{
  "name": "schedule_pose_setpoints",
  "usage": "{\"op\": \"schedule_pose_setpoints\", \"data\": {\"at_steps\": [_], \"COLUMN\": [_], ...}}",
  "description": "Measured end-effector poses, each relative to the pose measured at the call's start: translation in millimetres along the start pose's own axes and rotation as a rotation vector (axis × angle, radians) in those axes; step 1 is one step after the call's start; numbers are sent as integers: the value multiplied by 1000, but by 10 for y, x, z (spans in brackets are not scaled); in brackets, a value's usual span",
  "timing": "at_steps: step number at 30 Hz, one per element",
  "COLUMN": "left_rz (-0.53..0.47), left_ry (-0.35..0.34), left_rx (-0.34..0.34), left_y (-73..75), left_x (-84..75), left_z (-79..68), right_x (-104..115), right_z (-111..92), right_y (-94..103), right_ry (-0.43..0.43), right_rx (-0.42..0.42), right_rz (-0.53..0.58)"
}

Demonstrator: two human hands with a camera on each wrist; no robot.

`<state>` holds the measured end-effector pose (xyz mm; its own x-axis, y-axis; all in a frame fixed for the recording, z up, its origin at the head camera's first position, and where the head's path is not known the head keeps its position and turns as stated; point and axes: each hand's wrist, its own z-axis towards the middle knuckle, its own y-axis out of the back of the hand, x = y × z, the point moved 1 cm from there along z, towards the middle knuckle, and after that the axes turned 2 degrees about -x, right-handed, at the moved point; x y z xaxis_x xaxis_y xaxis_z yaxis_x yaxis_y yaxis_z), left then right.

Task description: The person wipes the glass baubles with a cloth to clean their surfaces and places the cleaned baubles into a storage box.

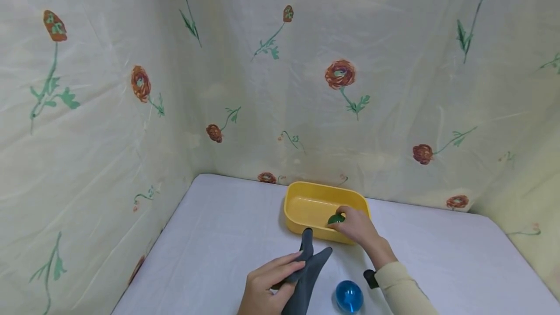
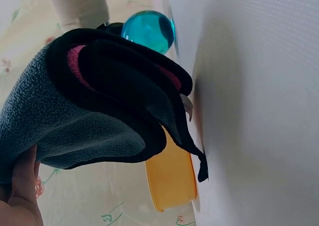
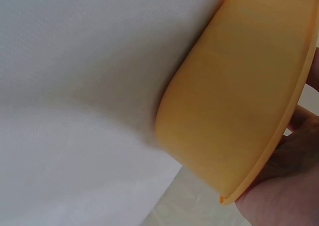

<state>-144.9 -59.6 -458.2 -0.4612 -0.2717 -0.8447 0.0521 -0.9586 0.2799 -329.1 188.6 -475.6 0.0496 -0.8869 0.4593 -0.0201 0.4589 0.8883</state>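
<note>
My left hand [image 1: 268, 288] grips a folded dark grey cloth [image 1: 309, 276] with fleecy fabric and black edging, held above the table. In the left wrist view a thumb presses on the cloth [image 2: 94, 129], and some pink shows inside its folds. My right hand [image 1: 359, 230] reaches over the near right rim of a yellow plastic basin [image 1: 306, 208]. Between its thumb and fingers it pinches a green ball [image 1: 336, 218], mostly hidden by the hand. The right wrist view shows only the outer wall of the basin [image 3: 234, 96] and part of the hand.
A clear blue ball [image 1: 349, 296] rests on the white-covered table [image 1: 218, 237], right of the cloth and near my right forearm. Flower-printed curtains [image 1: 262, 86] stand behind the table and along its sides. A black band [image 1: 371, 279] sits at my right wrist.
</note>
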Motion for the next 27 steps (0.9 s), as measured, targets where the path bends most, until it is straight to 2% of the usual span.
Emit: {"op": "schedule_pose_setpoints", "data": {"at_steps": [10,27], "left_rz": [1,-8], "left_ry": [18,37], "left_rx": [1,11], "left_y": [-11,-27], "left_x": [3,-11], "left_z": [1,-10], "right_x": [8,-21], "right_z": [34,-2], "right_y": [36,53], "right_ry": [2,-5], "right_rx": [52,41], "right_rz": [-14,7]}}
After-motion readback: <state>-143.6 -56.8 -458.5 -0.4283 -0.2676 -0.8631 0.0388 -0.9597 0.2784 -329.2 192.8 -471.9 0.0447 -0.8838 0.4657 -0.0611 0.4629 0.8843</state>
